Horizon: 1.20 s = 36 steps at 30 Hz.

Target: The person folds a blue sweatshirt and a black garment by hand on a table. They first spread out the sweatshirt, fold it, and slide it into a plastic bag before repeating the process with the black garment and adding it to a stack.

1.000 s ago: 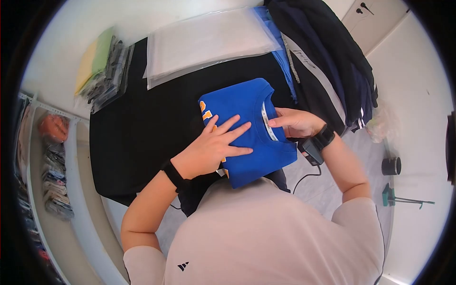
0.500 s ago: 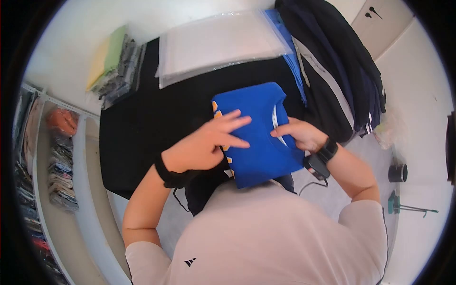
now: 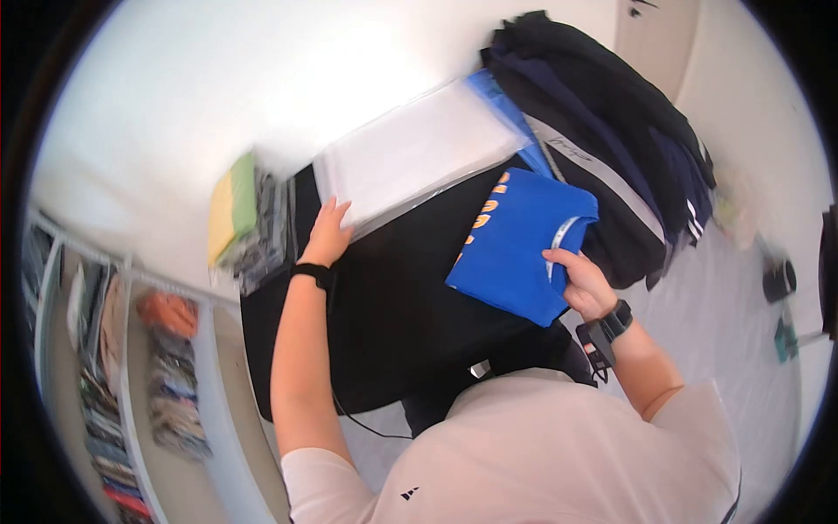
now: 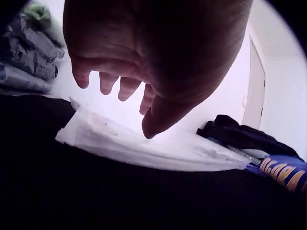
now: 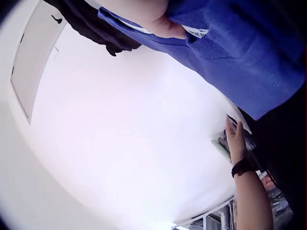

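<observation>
My right hand [image 3: 587, 284] grips a folded blue sweatshirt [image 3: 515, 236] at its neckline, thumb on top beside the white neck tape. Orange letters run along the garment's left edge. In the right wrist view the sweatshirt [image 5: 249, 57] hangs from the hand [image 5: 144, 14], whose other fingers are hidden by the cloth. My left hand [image 3: 328, 234] reaches to the near left corner of a stack of clear plastic bags [image 3: 419, 148]. In the left wrist view the fingers of that hand [image 4: 144, 62] are loosely extended over the bags [image 4: 144, 148], holding nothing.
A black-covered table [image 3: 375, 323] lies under the bags. Packed garments [image 3: 253, 218] are stacked at its left end, and a heap of dark clothes [image 3: 602, 140] covers the right end. Shelves with bagged clothes [image 3: 175, 384] stand at the left. A cable [image 3: 375, 430] hangs near the body.
My left hand has left the sweatshirt and moved left and away to the plastic bags. My right hand still holds the sweatshirt, now farther right and tilted. The head view has shifted.
</observation>
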Tool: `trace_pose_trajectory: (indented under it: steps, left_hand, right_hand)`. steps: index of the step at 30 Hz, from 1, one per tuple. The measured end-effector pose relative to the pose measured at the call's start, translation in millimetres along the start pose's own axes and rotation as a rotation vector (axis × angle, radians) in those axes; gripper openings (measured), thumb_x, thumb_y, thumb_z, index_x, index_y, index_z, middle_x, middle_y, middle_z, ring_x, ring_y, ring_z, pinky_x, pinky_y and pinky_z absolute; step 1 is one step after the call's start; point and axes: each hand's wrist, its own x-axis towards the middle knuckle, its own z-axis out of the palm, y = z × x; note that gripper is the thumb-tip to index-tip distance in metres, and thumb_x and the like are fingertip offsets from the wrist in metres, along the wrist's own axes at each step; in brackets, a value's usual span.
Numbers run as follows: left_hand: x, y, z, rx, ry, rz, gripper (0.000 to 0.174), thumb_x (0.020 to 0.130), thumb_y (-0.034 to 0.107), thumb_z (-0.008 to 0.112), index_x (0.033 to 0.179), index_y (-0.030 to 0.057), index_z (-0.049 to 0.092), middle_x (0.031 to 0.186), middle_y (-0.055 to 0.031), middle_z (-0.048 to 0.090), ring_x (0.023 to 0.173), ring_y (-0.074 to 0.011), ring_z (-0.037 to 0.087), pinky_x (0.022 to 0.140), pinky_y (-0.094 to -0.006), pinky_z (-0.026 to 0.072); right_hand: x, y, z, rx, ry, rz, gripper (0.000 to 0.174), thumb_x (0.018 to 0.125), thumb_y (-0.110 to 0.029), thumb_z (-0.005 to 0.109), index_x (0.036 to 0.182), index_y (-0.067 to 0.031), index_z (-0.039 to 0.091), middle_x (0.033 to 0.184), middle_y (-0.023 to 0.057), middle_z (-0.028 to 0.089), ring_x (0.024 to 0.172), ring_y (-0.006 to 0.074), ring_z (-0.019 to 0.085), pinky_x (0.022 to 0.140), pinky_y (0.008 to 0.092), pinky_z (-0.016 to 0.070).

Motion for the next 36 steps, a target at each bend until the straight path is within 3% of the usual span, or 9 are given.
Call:
trace_pose_trajectory:
  steps: [4,7,11,16,26,28,30,34,36]
  left_hand:
    - [1.9,19.3,1.6,0.078,-0.122,-0.142,0.04,0.083,0.016,0.06,0.122,0.0115,0.056,0.134,-0.016,0.048,0.124,-0.0344,0.045,0.105,-0.0453,0.0339]
    - [0.2,16.4,1.7,0.242,-0.073,0.008,0.017,0.083,0.016,0.059,0.097,0.0071,0.063,0.084,-0.0118,0.067,0.083,-0.0313,0.063,0.085,-0.047,0.0442]
    - [1.7,17.1,-2.4,0.43,-0.034,0.036,0.012,0.082,0.015,0.059,0.087,0.0049,0.063,0.078,-0.0142,0.066,0.076,-0.0322,0.063,0.072,-0.0459,0.0478]
    - [-2.0,33.3,-8.3,0.392,0.292,0.153,0.01,0.082,0.013,0.057,0.078,0.0049,0.056,0.067,-0.0118,0.062,0.067,-0.0321,0.063,0.062,-0.0413,0.0491]
    - [-48.1,131.5,-15.8,0.462,0.093,0.092,0.005,0.084,0.009,0.053,0.084,0.0043,0.053,0.069,-0.0136,0.064,0.066,-0.03,0.066,0.056,-0.0395,0.0519]
    - [-53.9,162.4,-21.0,0.178,-0.097,0.028,0.014,0.087,0.011,0.054,0.094,-0.0002,0.053,0.082,-0.0203,0.066,0.077,-0.0371,0.065,0.067,-0.0426,0.0525]
    - [-61.9,182.1,-28.4,-0.697,-0.298,0.223,0.03,0.089,0.017,0.058,0.111,-0.0023,0.053,0.105,-0.0226,0.063,0.097,-0.0373,0.062,0.084,-0.0395,0.05]
    - [-81.4,184.9,-42.9,-0.721,-0.297,0.291,0.044,0.088,0.019,0.062,0.125,0.0007,0.049,0.126,-0.0229,0.053,0.119,-0.0341,0.051,0.099,-0.0383,0.0404]
    - [-103.0,162.6,-31.3,-0.278,-0.104,0.287,0.047,0.088,0.019,0.061,0.13,0.0019,0.046,0.133,-0.0238,0.047,0.127,-0.0353,0.042,0.104,-0.0406,0.0345]
  right_hand:
    - [2.4,5.3,-1.8,0.002,0.017,-0.023,0.038,0.083,0.0,0.062,0.119,-0.0006,0.052,0.111,0.0105,0.061,0.095,0.0219,0.063,0.087,0.0363,0.0517]
    - [-3.9,3.3,2.8,0.007,0.028,-0.037,0.038,0.083,-0.001,0.062,0.12,-0.0014,0.052,0.11,0.0101,0.061,0.096,0.0219,0.063,0.087,0.0356,0.0516]
    - [-0.8,2.0,0.1,0.003,0.034,-0.009,0.039,0.082,0.001,0.062,0.12,-0.0012,0.052,0.113,0.0117,0.061,0.1,0.0245,0.062,0.089,0.0392,0.0504]
    - [-2.1,1.4,1.5,0.007,0.022,-0.016,0.038,0.082,0.001,0.062,0.119,-0.0016,0.053,0.111,0.0113,0.062,0.098,0.024,0.062,0.088,0.039,0.0509]
    - [-17.7,0.8,-0.4,0.025,0.053,-0.162,0.035,0.079,0.002,0.064,0.113,-0.0035,0.055,0.102,0.009,0.064,0.091,0.0214,0.064,0.083,0.0347,0.0524]
    - [-28.1,-15.4,-11.0,-0.01,0.027,-0.243,0.038,0.079,-0.003,0.065,0.115,-0.0043,0.055,0.102,0.0067,0.064,0.09,0.0203,0.063,0.082,0.0317,0.0514]
    - [-40.0,-33.6,-16.3,0.054,0.047,-0.289,0.038,0.08,-0.006,0.064,0.117,-0.0039,0.055,0.104,0.0073,0.063,0.09,0.0205,0.063,0.083,0.0324,0.0509]
    - [-62.9,-62.8,-21.5,0.183,0.025,-0.429,0.038,0.084,-0.007,0.058,0.119,0.0032,0.048,0.105,0.0157,0.063,0.092,0.0264,0.065,0.082,0.0391,0.0549]
    - [-70.8,-69.2,-25.7,0.228,0.015,-0.44,0.039,0.085,-0.006,0.057,0.121,0.0035,0.046,0.106,0.0169,0.063,0.092,0.0269,0.066,0.082,0.0401,0.0561]
